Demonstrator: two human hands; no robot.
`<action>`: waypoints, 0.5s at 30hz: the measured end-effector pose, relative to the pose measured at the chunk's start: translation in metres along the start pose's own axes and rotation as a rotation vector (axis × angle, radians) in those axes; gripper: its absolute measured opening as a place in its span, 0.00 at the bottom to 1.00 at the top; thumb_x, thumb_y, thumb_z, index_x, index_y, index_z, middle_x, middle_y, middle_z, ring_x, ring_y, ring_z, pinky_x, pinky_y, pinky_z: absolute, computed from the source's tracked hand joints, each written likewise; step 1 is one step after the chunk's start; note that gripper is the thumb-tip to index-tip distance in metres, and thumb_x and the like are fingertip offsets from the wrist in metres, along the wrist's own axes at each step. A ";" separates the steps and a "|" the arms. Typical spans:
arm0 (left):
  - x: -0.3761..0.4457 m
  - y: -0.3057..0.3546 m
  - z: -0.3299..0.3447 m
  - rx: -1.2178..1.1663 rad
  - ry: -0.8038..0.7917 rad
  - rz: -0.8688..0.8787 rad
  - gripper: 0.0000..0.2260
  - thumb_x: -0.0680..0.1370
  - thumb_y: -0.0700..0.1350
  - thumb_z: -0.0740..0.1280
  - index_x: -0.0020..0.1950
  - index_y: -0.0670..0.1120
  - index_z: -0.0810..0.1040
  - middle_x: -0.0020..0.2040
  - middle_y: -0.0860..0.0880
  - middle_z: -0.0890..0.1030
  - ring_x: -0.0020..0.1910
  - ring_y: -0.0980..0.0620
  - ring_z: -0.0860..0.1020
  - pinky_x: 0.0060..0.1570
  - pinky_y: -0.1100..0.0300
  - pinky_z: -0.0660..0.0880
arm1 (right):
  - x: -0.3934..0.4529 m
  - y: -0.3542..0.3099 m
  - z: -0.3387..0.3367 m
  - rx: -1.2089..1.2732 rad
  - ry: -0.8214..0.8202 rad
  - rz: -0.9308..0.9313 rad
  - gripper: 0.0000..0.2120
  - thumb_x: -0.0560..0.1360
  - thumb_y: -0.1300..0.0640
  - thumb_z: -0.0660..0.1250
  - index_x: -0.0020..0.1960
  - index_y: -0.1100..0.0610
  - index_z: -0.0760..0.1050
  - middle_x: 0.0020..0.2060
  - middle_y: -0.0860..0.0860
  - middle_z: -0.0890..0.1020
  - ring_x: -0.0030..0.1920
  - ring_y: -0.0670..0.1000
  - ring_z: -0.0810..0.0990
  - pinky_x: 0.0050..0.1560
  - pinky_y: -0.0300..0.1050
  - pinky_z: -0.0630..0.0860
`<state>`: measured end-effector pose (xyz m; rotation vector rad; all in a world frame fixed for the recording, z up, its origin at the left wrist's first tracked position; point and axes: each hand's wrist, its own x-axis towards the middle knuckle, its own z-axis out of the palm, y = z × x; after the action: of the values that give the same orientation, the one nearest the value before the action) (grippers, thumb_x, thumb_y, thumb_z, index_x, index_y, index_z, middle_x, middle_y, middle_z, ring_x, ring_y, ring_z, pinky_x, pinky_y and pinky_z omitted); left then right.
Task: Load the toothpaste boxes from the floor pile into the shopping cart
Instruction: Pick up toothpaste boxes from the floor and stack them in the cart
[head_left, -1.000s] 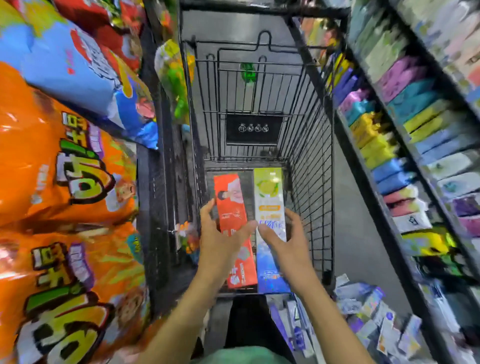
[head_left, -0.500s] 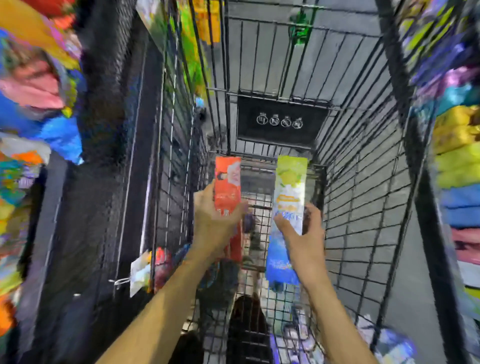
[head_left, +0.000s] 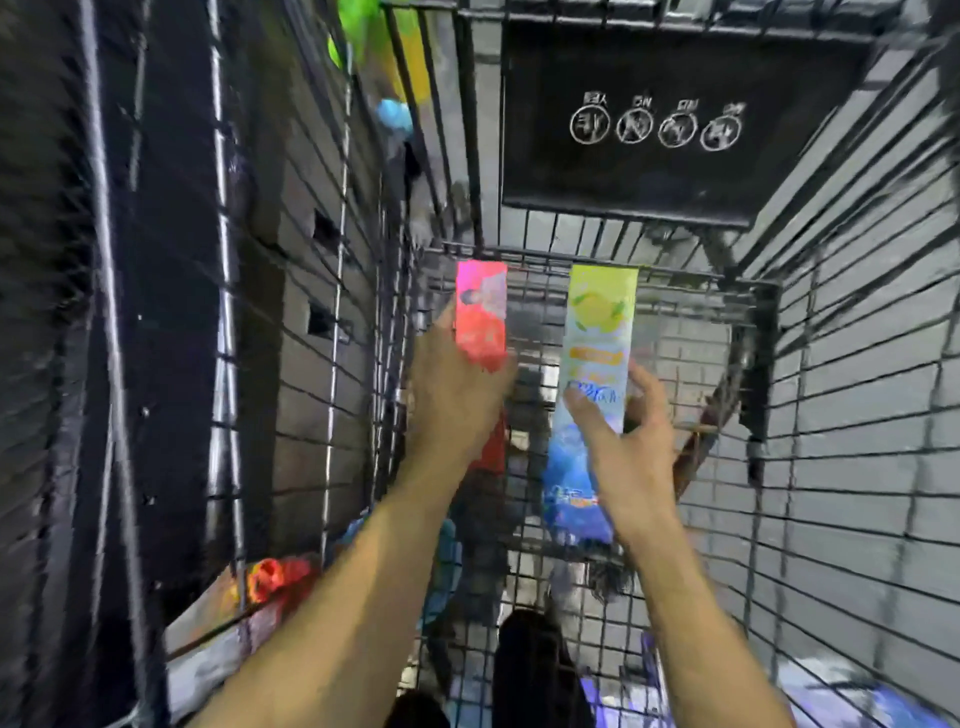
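Both my arms reach down into the black wire shopping cart (head_left: 857, 395). My left hand (head_left: 457, 400) grips a red toothpaste box (head_left: 481, 317), held lengthwise with its far end near the cart's front wall. My right hand (head_left: 631, 452) pinches a long box (head_left: 597, 358) that is yellow-green at the far end and blue near my wrist. The two boxes lie side by side, low over the cart's mesh floor. Whether they touch the floor is unclear through the blur.
A black sign plate (head_left: 670, 124) with several white icons hangs on the cart's front wall. Black wire shelving (head_left: 156, 312) stands close on the left. Scattered packages (head_left: 883, 701) on the floor show through the mesh at bottom right. A dark shoe (head_left: 535, 670) shows below the cart.
My head has dropped closer into the cart, and both hands have carried the red and the yellow-blue box deeper toward the cart's floor and front wall.
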<state>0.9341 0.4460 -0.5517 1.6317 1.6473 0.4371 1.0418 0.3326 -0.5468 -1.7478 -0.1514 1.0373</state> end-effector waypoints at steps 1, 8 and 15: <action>0.007 -0.001 0.003 -0.005 -0.001 0.000 0.19 0.67 0.49 0.75 0.56 0.53 0.78 0.42 0.52 0.81 0.40 0.52 0.79 0.42 0.56 0.77 | 0.003 0.002 0.001 -0.005 0.006 0.006 0.22 0.75 0.58 0.75 0.65 0.48 0.72 0.47 0.46 0.83 0.41 0.40 0.83 0.39 0.32 0.76; 0.043 -0.027 0.019 0.019 0.037 -0.012 0.16 0.66 0.43 0.75 0.51 0.48 0.78 0.40 0.50 0.80 0.37 0.50 0.78 0.36 0.59 0.70 | 0.020 0.009 0.006 -0.048 -0.029 0.013 0.24 0.75 0.55 0.75 0.68 0.49 0.71 0.46 0.45 0.85 0.40 0.43 0.84 0.43 0.40 0.79; 0.042 -0.036 0.014 0.077 0.079 -0.033 0.30 0.72 0.38 0.74 0.73 0.41 0.69 0.62 0.41 0.79 0.60 0.41 0.76 0.57 0.61 0.67 | 0.025 0.016 0.012 -0.046 -0.054 0.009 0.23 0.75 0.56 0.75 0.67 0.49 0.71 0.48 0.52 0.85 0.40 0.47 0.83 0.42 0.46 0.79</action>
<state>0.9233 0.4778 -0.5978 1.6603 1.7669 0.4313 1.0429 0.3473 -0.5754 -1.7645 -0.2032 1.0953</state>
